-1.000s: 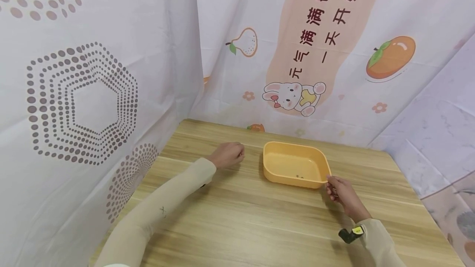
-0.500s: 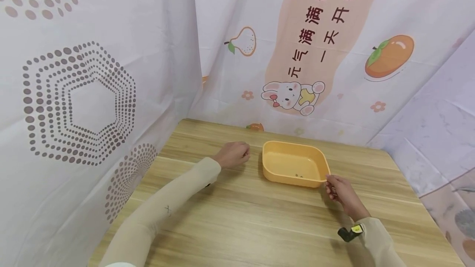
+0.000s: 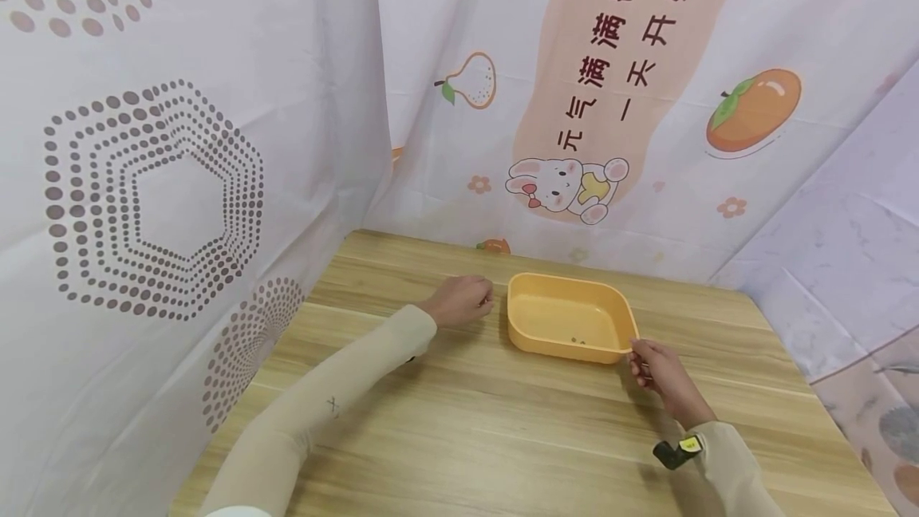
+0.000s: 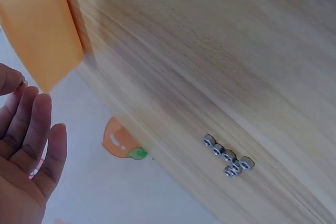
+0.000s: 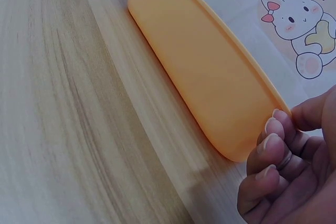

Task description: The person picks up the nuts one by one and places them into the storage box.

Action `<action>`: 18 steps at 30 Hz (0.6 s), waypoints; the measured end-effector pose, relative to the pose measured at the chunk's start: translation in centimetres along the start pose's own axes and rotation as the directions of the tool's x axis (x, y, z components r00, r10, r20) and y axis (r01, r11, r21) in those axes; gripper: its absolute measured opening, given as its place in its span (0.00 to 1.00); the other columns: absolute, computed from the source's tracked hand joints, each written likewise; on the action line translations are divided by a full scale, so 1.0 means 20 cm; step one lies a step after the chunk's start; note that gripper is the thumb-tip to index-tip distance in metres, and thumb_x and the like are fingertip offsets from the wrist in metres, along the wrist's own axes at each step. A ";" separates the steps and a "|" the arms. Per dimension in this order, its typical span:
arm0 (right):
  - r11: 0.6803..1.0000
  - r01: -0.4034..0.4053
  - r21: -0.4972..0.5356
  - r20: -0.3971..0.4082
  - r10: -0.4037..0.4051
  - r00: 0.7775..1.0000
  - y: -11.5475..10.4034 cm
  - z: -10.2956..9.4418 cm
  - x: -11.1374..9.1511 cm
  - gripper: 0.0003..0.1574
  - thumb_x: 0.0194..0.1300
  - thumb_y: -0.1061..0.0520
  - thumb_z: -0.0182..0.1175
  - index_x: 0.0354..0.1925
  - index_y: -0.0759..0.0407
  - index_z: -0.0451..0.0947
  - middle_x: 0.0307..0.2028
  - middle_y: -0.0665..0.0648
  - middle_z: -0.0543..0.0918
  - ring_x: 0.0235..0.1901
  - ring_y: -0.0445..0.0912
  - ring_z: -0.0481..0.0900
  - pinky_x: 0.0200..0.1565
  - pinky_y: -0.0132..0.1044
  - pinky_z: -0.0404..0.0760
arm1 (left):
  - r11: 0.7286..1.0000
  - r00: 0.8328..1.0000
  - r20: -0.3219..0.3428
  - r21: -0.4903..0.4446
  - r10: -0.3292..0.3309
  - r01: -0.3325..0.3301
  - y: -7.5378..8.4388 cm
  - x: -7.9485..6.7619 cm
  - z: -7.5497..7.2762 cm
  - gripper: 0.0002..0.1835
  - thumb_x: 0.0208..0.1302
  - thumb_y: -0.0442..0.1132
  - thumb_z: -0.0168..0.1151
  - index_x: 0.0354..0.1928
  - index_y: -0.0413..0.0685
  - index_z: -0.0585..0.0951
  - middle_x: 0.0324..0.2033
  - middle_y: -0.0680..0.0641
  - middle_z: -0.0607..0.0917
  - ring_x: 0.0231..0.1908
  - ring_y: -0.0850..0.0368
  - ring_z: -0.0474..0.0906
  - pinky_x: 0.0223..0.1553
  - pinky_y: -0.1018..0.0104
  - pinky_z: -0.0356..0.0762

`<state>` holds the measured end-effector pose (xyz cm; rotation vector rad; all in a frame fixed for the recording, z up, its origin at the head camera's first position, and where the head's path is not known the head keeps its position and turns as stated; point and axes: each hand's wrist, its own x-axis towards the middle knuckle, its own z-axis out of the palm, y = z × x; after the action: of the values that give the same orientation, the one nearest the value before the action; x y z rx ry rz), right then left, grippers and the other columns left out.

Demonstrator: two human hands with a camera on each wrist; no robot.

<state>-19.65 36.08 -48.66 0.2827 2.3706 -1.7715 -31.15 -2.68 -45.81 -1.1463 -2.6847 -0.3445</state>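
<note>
One orange tray (image 3: 563, 349) is lying at three o'clock from the left hand (image 3: 458, 302), its long axis running nine to three; that hand is pinching a small half-hidden piece (image 4: 24, 82), while the right hand (image 3: 662, 377) (the nearer one) is gripping the tray's four-o'clock corner.

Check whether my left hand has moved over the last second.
Yes: in the head view, your left hand has moved rightward, closer to the yellow tray, whose place on the table looks unchanged.
</note>
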 end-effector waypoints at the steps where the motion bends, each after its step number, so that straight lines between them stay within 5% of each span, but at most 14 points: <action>1: 1.000 -0.001 0.002 0.001 0.001 1.000 0.00 0.00 0.00 0.30 0.74 0.43 0.44 0.40 0.71 0.68 0.22 0.51 0.71 0.20 0.41 0.69 0.23 0.34 0.71 | 1.000 1.000 -0.003 0.000 0.003 -0.003 0.00 0.00 0.00 0.06 0.65 0.44 0.57 0.33 0.53 0.79 0.28 0.59 0.76 0.25 0.69 0.71 0.26 0.76 0.71; 18: 1.000 0.000 0.005 0.018 0.000 1.000 0.00 -0.01 0.01 0.30 0.74 0.41 0.44 0.39 0.70 0.69 0.22 0.50 0.72 0.20 0.40 0.69 0.23 0.34 0.71 | 0.998 0.999 -0.039 -0.057 0.021 -0.023 0.05 0.03 -0.03 0.05 0.67 0.42 0.55 0.32 0.54 0.77 0.26 0.59 0.76 0.25 0.67 0.70 0.26 0.75 0.70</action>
<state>-19.76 36.36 -48.59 0.2659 2.3548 -1.7726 -30.77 -1.66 -44.99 -1.1714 -2.6430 -0.4389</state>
